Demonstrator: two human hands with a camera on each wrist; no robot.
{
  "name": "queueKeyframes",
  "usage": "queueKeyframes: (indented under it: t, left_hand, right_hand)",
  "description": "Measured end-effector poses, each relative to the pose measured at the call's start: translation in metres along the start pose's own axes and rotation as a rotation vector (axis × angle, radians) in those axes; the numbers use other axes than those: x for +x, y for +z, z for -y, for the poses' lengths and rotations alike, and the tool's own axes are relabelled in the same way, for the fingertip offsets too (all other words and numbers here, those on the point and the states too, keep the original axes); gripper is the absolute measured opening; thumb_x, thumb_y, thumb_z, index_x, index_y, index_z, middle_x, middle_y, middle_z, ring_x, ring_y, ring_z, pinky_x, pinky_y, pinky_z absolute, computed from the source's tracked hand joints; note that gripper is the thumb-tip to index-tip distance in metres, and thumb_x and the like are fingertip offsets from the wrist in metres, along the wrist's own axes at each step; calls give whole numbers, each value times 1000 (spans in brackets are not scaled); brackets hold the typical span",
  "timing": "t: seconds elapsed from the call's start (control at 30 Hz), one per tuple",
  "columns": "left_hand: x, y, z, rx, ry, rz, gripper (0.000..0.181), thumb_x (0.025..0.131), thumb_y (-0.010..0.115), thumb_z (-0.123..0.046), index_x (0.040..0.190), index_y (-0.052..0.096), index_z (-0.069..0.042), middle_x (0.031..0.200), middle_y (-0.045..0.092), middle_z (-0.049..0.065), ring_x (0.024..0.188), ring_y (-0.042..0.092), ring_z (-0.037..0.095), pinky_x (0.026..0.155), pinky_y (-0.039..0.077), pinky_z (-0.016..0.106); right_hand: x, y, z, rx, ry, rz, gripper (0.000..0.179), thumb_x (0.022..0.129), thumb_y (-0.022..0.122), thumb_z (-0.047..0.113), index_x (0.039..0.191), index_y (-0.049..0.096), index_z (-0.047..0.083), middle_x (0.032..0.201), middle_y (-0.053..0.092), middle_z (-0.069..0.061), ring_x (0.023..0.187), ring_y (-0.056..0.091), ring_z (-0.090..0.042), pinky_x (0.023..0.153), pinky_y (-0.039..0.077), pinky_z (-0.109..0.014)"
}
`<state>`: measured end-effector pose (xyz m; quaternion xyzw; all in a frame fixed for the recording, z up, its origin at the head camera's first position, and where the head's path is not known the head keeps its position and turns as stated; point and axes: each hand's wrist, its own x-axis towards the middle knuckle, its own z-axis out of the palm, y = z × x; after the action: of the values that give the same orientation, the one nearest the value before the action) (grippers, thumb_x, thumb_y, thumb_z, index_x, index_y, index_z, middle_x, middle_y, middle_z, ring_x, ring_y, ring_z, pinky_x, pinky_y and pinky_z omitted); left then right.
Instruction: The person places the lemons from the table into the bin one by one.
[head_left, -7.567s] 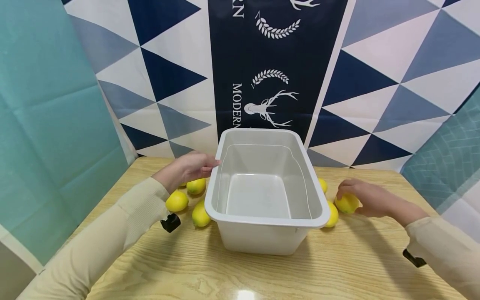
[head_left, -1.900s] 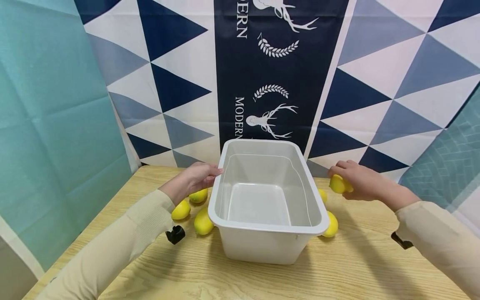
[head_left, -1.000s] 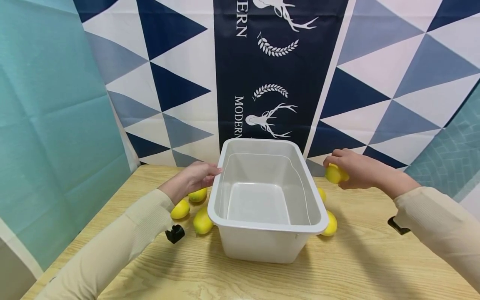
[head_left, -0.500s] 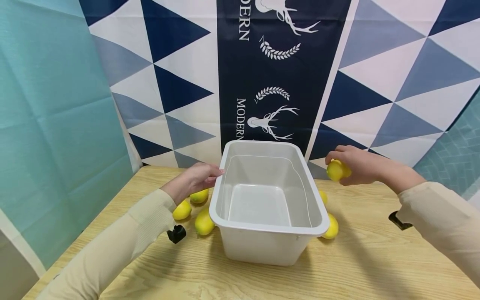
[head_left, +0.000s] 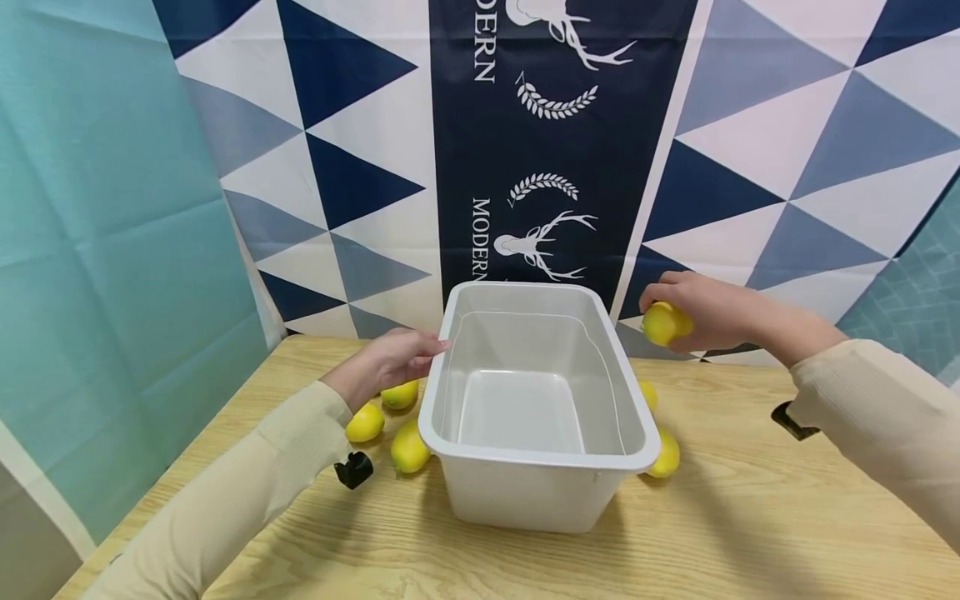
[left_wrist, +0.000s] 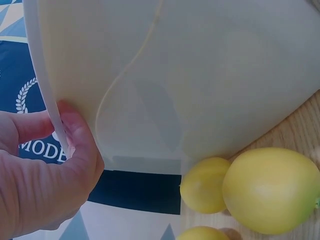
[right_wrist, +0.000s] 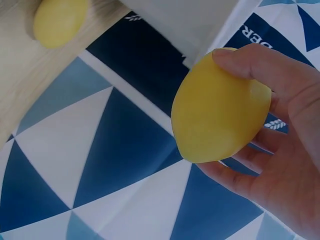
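A pale grey plastic tub stands at the middle of the table, its inside bare. My left hand pinches the tub's left rim between thumb and fingers, as the left wrist view also shows. To the right of the tub and higher than its rim, my right hand holds a yellow lemon. In the right wrist view the thumb lies over one side of this lemon and the fingers curl beneath it.
Left of the tub lie several lemons on the wooden table, partly covered by the left arm. Two more lemons sit against the tub's right side, partly hidden by it. A patterned cloth hangs behind the table.
My right hand has picked the lemon up off the table at the right, raised it and brought it slightly left, nearer the tub. The left hand keeps its grip on the rim.
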<state>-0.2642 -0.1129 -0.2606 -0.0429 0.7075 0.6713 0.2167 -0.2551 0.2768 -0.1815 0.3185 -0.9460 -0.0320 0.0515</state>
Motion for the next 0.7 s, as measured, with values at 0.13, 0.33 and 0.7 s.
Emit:
queueKeyframes:
  t: [0.13, 0.33, 0.7]
  left_hand:
    - [0, -1, 0, -5, 0, 3, 41, 96, 57, -14, 134, 51, 0, 121, 54, 8, 94, 56, 14, 73, 56, 15]
    - [0, -1, 1, -20, -3, 10, 41, 95, 57, -13, 134, 51, -1, 122, 54, 8, 94, 56, 14, 74, 56, 15]
    - [-2, -1, 1, -11, 13, 20, 42, 96, 56, -14, 136, 49, 1, 125, 53, 9, 91, 57, 12, 73, 56, 14]
  right_hand:
    - [8, -8, 9, 18, 8, 19, 50, 65, 84, 5, 109, 62, 11, 99, 59, -6, 87, 53, -19, 79, 59, -40]
    - [19, -13, 20, 39, -21, 30, 48, 67, 84, 6, 110, 62, 12, 102, 61, -7, 90, 54, -20, 82, 58, -42]
    - [38, -19, 32, 53, -5, 30, 47, 67, 81, 3, 108, 62, 13, 103, 61, -9, 92, 54, -24, 84, 57, -45]
